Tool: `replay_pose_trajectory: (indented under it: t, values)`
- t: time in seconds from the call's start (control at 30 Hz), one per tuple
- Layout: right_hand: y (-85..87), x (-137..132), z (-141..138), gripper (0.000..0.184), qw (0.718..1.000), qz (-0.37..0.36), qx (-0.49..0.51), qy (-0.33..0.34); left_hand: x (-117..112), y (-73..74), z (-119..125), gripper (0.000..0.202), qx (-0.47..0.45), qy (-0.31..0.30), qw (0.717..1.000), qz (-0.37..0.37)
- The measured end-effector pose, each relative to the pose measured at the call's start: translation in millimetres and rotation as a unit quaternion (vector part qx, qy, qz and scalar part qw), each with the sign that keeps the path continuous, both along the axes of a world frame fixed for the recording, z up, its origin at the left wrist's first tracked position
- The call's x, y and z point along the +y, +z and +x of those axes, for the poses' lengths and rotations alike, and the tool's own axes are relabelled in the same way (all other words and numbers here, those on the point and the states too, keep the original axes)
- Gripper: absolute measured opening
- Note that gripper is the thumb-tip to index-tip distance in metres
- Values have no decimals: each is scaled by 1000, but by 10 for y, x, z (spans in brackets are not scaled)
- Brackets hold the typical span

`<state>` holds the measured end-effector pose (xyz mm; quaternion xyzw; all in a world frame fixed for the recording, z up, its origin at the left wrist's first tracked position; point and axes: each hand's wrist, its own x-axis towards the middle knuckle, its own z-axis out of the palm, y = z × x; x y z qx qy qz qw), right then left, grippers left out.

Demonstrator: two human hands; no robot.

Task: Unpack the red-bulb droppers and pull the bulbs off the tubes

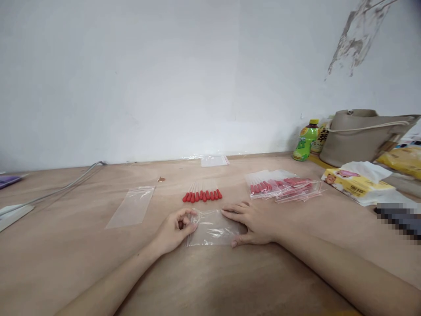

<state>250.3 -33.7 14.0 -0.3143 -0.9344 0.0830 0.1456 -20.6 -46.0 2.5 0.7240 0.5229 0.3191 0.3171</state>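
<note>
L hand pinches L edge of clear bag btwn thumb & finger; R hand lies spread on R end, not gripping. Bag's flat on table, just this side of red droppers; filled bags sit to R, 2nd bag to L.

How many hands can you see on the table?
2. The left hand is at the left end of the clear bag, and the right hand is spread at its right end. Both show plainly; I see no others.
</note>
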Motion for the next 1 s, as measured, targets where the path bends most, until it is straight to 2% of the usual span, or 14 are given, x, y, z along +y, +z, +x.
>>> replay_pose_trajectory:
  t: [0.1,0.2,0.27,0.37,0.47,0.57,0.63,0.7,0.77,0.83,0.9,1.0]
  values:
    - [-9,-6,-1,77,1000,8,-5,1,5,18,-76,33,90,32,994,42]
    - [-16,-8,-10,78,1000,17,-5,-6,2,45,-117,34,191,57,974,104]
    - [-18,-7,-14,79,1000,25,-8,-9,-8,62,-126,35,216,62,966,128]
    - [-23,-6,-15,79,999,32,-6,-16,-31,67,-124,43,192,84,969,130]
    - [-29,-14,-22,78,999,36,3,-19,-61,37,-120,62,133,109,981,87]
    - [-24,-37,-44,77,999,40,7,-6,-90,-10,-106,74,66,77,995,24]
    - [-13,-50,-61,71,999,48,14,0,-95,-32,-90,70,25,47,998,-13]
    - [2,-42,-69,52,997,67,24,-9,-77,-29,-83,61,-7,34,999,-40]
    - [23,-5,-59,33,993,104,29,-51,-32,11,-110,51,-24,43,998,-47]
    - [51,53,-25,26,980,151,8,-128,34,101,-196,42,-24,55,998,-33]
    - [81,113,27,28,957,192,-41,-213,108,242,-351,37,-12,66,998,-10]
    - [107,180,108,40,922,201,-138,-302,215,504,-691,40,24,139,989,45]
